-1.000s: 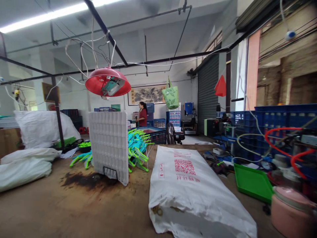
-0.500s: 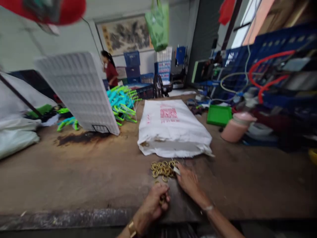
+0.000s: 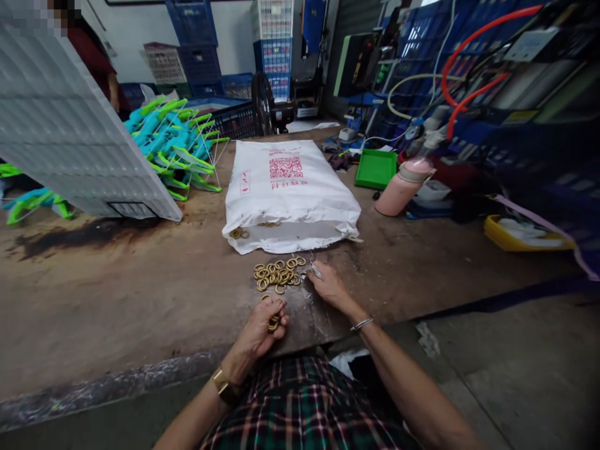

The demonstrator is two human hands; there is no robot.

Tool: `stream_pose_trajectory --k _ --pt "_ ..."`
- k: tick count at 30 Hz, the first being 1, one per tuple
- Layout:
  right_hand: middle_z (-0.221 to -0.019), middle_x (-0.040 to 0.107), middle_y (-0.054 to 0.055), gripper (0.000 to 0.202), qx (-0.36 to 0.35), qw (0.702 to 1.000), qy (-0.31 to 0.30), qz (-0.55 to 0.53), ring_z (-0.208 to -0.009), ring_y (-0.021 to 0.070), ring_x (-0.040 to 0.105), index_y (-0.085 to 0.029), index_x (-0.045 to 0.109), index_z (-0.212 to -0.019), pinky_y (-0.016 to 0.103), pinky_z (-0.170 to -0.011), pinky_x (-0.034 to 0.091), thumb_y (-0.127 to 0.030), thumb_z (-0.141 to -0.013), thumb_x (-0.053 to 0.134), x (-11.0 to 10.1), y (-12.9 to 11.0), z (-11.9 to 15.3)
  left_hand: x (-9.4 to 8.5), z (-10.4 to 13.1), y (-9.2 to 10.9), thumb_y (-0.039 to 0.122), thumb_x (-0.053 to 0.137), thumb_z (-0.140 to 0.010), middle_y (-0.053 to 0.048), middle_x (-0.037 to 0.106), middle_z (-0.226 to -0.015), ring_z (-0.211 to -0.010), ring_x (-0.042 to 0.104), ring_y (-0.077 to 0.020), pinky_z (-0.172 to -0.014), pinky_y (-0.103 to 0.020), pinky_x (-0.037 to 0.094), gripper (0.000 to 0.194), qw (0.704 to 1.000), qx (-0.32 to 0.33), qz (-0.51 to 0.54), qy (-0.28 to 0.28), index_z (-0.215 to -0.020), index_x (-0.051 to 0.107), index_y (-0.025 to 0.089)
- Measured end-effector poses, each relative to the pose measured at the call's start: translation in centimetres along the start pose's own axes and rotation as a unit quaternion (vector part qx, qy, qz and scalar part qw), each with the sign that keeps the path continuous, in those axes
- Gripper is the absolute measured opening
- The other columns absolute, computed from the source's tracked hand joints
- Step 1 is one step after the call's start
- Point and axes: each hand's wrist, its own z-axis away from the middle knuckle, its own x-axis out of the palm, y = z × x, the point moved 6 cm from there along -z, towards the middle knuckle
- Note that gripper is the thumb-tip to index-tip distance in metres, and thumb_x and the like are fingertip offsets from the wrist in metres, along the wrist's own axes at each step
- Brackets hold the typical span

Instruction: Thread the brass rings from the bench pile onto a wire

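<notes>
My left hand [image 3: 265,325], with a gold watch at its wrist, is curled round several brass rings near the table's front edge. Just beyond it lies a loose pile of brass rings [image 3: 276,275] on the brown table. My right hand [image 3: 327,282] is at the pile's right side, its fingers pinched together at the rings; a pale wrapping shows on one finger. What its fingertips hold is too small to make out. Behind the pile rests a white sack [image 3: 290,194] with red print, its near end open and more rings showing inside at the left corner.
A white ribbed panel [image 3: 79,119] leans at the left beside green and blue plastic pieces [image 3: 178,140]. Right of the sack are a green tray [image 3: 376,169], a pink bottle [image 3: 403,187] and a yellow basket [image 3: 525,236]. A person in dark red [image 3: 96,62] is behind the panel.
The view has tilted down and shifted right, so the scene sits higher and further left. My left hand still holds rings, and my right hand remains at the pile's right side.
</notes>
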Motion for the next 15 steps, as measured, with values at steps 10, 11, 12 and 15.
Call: stream_pose_trajectory --k 10,11,12,15 --pt "-0.050 0.033 -0.009 0.022 0.053 0.945 -0.072 -0.315 -0.047 0.0063 0.028 -0.018 0.045 -0.066 0.021 -0.047 0.024 -0.039 -0.074 0.049 0.6 -0.4 1.9 1.5 -1.2 0.9 0.042 0.056 -0.076 0.007 0.049 -0.053 -0.037 0.034 -0.0044 -0.034 -0.015 0.022 0.037 0.967 0.126 -0.215 0.050 -0.103 0.047 0.018" --pt "-0.049 0.031 -0.010 0.023 0.067 0.931 -0.091 -0.347 -0.044 0.0056 0.026 -0.019 0.044 -0.067 0.021 -0.045 0.022 -0.041 -0.073 0.050 0.8 -0.7 2.3 1.7 -1.3 1.2 0.042 0.054 -0.077 0.007 0.049 -0.053 -0.037 0.034 -0.0046 -0.034 -0.015 0.023 0.038 0.961 0.141 -0.234 0.052 -0.106 0.047 0.017" --pt "-0.048 0.029 -0.011 0.025 0.078 0.917 -0.108 -0.376 -0.042 0.0050 0.024 -0.019 0.044 -0.067 0.020 -0.043 0.020 -0.042 -0.071 0.052 1.0 -1.1 2.6 1.9 -1.5 1.5 0.041 0.054 -0.077 0.007 0.050 -0.054 -0.038 0.035 -0.0048 -0.035 -0.015 0.024 0.039 0.956 0.152 -0.247 0.053 -0.107 0.047 0.017" --pt "-0.047 0.028 -0.012 0.030 0.096 0.886 -0.147 -0.430 -0.040 0.0035 0.021 -0.019 0.042 -0.068 0.020 -0.040 0.016 -0.045 -0.068 0.057 1.3 -2.4 3.4 2.2 -1.8 1.9 0.042 0.054 -0.077 0.006 0.049 -0.054 -0.039 0.036 -0.0050 -0.036 -0.016 0.025 0.034 0.953 0.157 -0.254 0.047 -0.099 0.052 0.016"
